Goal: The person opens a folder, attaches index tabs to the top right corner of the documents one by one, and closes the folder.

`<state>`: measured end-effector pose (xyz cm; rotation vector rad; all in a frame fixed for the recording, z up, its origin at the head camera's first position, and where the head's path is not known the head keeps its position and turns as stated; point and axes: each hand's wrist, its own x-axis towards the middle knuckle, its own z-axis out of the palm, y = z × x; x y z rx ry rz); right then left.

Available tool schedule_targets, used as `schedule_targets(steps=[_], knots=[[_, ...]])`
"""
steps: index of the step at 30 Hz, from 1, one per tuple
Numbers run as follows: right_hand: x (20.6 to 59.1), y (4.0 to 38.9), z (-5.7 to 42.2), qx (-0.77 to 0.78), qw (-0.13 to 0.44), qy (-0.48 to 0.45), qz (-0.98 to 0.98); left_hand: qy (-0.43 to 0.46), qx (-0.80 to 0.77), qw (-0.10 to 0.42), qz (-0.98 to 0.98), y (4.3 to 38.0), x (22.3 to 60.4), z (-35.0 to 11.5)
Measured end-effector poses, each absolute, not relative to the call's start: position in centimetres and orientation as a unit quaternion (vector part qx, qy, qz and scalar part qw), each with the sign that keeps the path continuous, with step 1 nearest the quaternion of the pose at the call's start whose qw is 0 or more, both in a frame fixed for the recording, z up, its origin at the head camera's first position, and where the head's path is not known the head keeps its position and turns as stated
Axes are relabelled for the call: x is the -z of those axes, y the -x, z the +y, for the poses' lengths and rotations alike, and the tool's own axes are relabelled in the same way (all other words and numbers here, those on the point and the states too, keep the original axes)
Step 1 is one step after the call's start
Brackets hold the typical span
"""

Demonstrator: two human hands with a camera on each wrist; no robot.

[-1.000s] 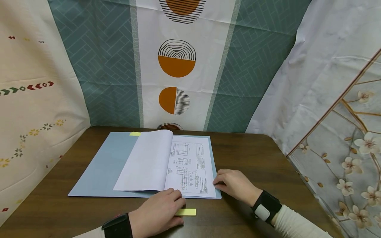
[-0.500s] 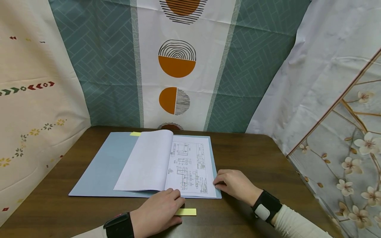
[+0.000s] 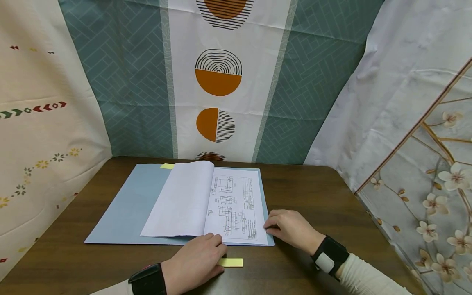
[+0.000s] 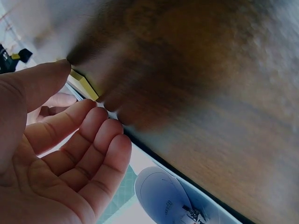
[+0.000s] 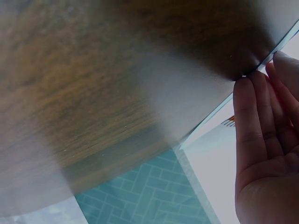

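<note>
A light blue folder lies spread on the table, with one blank white page turned to the left and curved at its fold. Beside it a printed sheet of technical drawings faces up. My left hand rests at the folder's front edge, fingers gently bent and thumb apart. Between its thumb and forefinger shows a yellow sticky-note strip, also seen in the left wrist view as a yellow block. My right hand touches the drawing sheet's right edge with its fingertips, other fingers fairly straight in the right wrist view.
Another yellow sticky note sits at the folder's top edge. The brown wooden table is bordered by a patterned cloth behind and hanging fabric on both sides. Each wrist wears a black band.
My left thumb has drawn back slightly to the left, baring a little more of the yellow strip. The right hand, folder and pages stay in place.
</note>
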<state>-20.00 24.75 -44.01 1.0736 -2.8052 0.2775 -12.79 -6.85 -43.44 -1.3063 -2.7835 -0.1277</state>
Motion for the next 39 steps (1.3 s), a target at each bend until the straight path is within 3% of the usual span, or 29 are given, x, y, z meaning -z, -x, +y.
schedule_targets(steps=[39], knots=[[44.08,20.07,24.81,-0.086,0.069,-0.358,-0.927,0.414,0.052,0.068,-0.906,12.74,43.31,-5.9]])
